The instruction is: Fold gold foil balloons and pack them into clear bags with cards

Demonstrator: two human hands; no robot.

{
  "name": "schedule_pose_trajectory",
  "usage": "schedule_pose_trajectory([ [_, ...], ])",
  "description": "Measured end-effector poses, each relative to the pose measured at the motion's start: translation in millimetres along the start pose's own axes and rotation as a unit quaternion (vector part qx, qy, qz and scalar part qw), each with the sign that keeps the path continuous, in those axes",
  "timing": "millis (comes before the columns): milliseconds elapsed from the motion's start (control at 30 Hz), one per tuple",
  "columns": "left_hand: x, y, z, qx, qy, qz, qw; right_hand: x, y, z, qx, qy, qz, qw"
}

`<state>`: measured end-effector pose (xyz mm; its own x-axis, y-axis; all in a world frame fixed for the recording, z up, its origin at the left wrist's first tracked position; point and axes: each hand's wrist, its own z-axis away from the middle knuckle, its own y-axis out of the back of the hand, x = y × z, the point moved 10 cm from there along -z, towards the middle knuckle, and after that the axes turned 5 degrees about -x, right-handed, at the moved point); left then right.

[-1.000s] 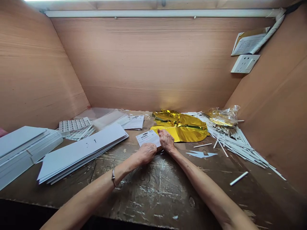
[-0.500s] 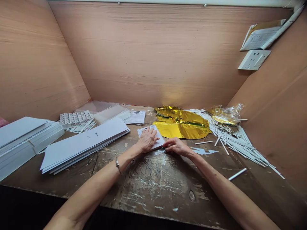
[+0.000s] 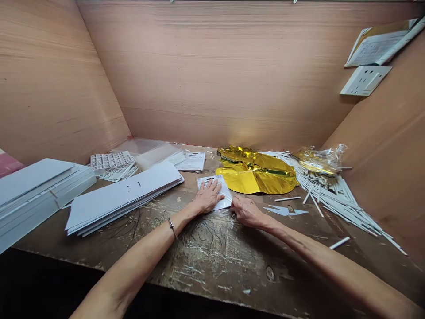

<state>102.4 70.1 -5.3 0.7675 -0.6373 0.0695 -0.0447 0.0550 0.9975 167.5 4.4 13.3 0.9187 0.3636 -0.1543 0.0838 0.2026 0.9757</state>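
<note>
A small white printed card packet [image 3: 225, 195] with clear plastic around it lies on the worn table. My left hand [image 3: 208, 196] rests flat on top, fingers spread, covering much of the print. At the packet's lower right corner, my right hand [image 3: 245, 210] is closed in a pinch on the edge of the clear plastic bag. The exact grip is partly hidden by the fingers. Just beyond my right hand lies crumpled gold foil [image 3: 255, 177], folded flat in layers.
Long white card stacks [image 3: 126, 195] lie left, beside a filled clear box [image 3: 49, 190]. Label sheets [image 3: 111, 161], plastic sleeves [image 3: 156, 153] and printed cards [image 3: 192, 161] sit behind. White sticks [image 3: 352, 208], a gold foil bag [image 3: 320, 160] and scissors-like blades [image 3: 286, 211] lie right.
My right hand has tightened its pinch at the packet's lower right corner. My left hand stays flat on the packet. The whole view has shifted slightly.
</note>
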Motion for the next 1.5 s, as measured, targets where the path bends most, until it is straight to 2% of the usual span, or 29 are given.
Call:
schedule_pose_trajectory([
  [133,-0.8,-2.0,-0.1,0.0,0.001,0.001,1.0,-12.0,-0.8,30.2,-0.019,-0.023,-0.137,0.99],
  [200,-0.9,-2.1,-0.2,0.001,-0.002,0.0,1.0,-33.2,-3.4,53.2,-0.078,0.013,-0.24,0.968],
  [267,0.0,-1.5,0.1,0.003,-0.009,0.002,1.0,-69.3,-9.3,81.4,-0.203,0.112,-0.333,0.914],
  [333,1.4,-0.5,0.4,0.006,-0.016,0.007,1.0,-97.9,-8.4,111.9,-0.328,0.225,-0.384,0.833],
  [367,2.0,0.3,0.4,0.008,-0.017,0.01,1.0,-97.2,-3.5,116.7,-0.345,0.248,-0.398,0.813],
  [400,2.3,1.3,0.3,0.009,-0.018,0.014,1.0,-83.6,4.1,108.9,-0.314,0.236,-0.408,0.824],
  [433,2.3,2.8,0.2,0.01,-0.017,0.019,1.0,-55.9,15.1,90.9,-0.231,0.186,-0.409,0.863],
  [467,2.3,5.3,0.5,0.014,-0.018,0.024,0.999,-14.3,31.8,71.5,-0.1,0.1,-0.388,0.911],
  [500,2.1,9.5,1.5,0.023,-0.019,0.032,0.999,33.0,52.9,61.8,0.053,-0.004,-0.34,0.939],
  [533,2.4,15.4,3.6,0.036,-0.024,0.042,0.998,72.9,72.9,63.8,0.189,-0.101,-0.26,0.941],
  [567,3.5,22.8,7.4,0.052,-0.036,0.054,0.997,97.9,86.0,68.6,0.28,-0.163,-0.18,0.929],
  [633,10.9,38.2,20.4,0.079,-0.088,0.083,0.989,116.9,91.0,68.3,0.345,-0.199,-0.066,0.915],
  [700,22.7,49.3,39.5,0.081,-0.159,0.111,0.978,103.3,78.1,54.8,0.323,-0.137,0.024,0.936],
  [767,35.3,52.2,59.8,0.049,-0.222,0.132,0.965,66.4,55.5,41.7,0.272,-0.008,0.094,0.958],
  [833,42.4,51.9,74.7,0.018,-0.251,0.151,0.956,26.8,34.4,36.5,0.224,0.127,0.096,0.961],
  [900,44.5,50.0,81.6,0.0,-0.258,0.17,0.951,0.7,25.5,33.4,0.2,0.206,0.054,0.956],
  [967,43.2,46.5,81.4,-0.009,-0.258,0.189,0.948,-1.6,29.9,23.8,0.211,0.188,-0.028,0.959],
  [1033,38.7,42.0,77.0,-0.013,-0.249,0.212,0.945,18.7,35.6,10.4,0.235,0.085,-0.127,0.96],
  [1100,30.3,40.7,71.5,-0.002,-0.225,0.242,0.944,44.4,34.0,2.0,0.24,-0.03,-0.205,0.948],
  [1167,24.0,42.3,69.3,0.009,-0.209,0.267,0.941,55.8,30.8,-1.7,0.223,-0.066,-0.251,0.94],
  [1267,26.0,45.0,73.2,-0.005,-0.226,0.279,0.933,46.6,30.9,-0.5,0.179,0.021,-0.277,0.944],
  [1367,27.5,46.8,76.8,-0.018,-0.237,0.286,0.928,29.8,26.0,8.7,0.129,0.122,-0.243,0.954],
  [1500,25.3,44.2,76.8,-0.024,-0.24,0.3,0.923,17.1,19.9,14.6,0.12,0.166,-0.204,0.957],
])
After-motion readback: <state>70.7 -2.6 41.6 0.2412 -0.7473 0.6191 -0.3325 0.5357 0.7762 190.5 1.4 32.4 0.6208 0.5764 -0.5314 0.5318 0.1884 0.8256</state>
